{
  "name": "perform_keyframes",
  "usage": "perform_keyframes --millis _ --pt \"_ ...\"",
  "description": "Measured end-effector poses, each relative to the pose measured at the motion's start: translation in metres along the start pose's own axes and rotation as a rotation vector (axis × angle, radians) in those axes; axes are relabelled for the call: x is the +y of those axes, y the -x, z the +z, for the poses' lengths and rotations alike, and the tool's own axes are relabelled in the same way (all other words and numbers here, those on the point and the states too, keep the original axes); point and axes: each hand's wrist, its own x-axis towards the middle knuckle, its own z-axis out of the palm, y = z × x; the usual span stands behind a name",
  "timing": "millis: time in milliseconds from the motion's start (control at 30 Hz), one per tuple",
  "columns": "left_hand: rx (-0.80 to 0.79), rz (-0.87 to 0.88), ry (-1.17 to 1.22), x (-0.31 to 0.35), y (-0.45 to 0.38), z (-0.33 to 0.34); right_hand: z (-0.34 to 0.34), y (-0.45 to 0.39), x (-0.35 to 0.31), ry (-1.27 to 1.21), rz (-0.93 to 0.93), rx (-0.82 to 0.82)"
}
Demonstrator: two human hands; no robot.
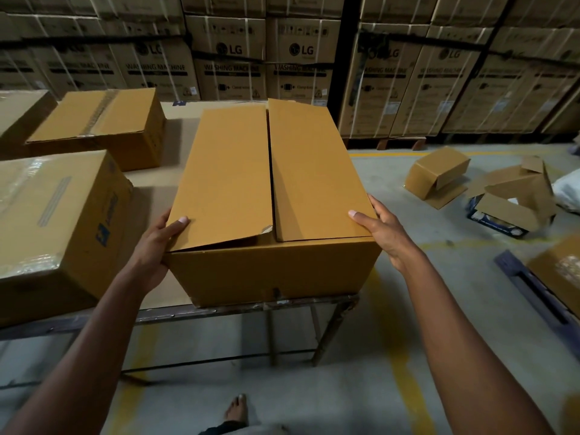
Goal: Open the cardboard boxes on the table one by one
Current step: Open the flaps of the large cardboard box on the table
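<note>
Gripping the box (pixel 270 183) at centre frame, left hand (pixel 153 246) and right hand (pixel 384 229) clasp its near corners; stiff, probably light flaps are best lifted at the seam.

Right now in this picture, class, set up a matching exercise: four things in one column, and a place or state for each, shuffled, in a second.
Things:
1. Middle box
2. Left hand
3. Far box
4. Torn box

Places or states:
A. Lies on the floor, flaps splayed
B. Taped shut, at the back of the table
C. Flaps unsealed, one lifting at the near edge
D. Grips the middle box's near left corner

Pairs: 1-C, 2-D, 3-B, 4-A
</note>
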Motion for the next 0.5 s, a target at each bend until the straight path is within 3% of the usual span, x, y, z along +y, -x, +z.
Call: perform_keyframes --millis 500 --pt "0.019 0.021 0.030 -0.008 0.004 0.000 -0.003 0.013 -0.002 -0.030 -0.010 0.003"
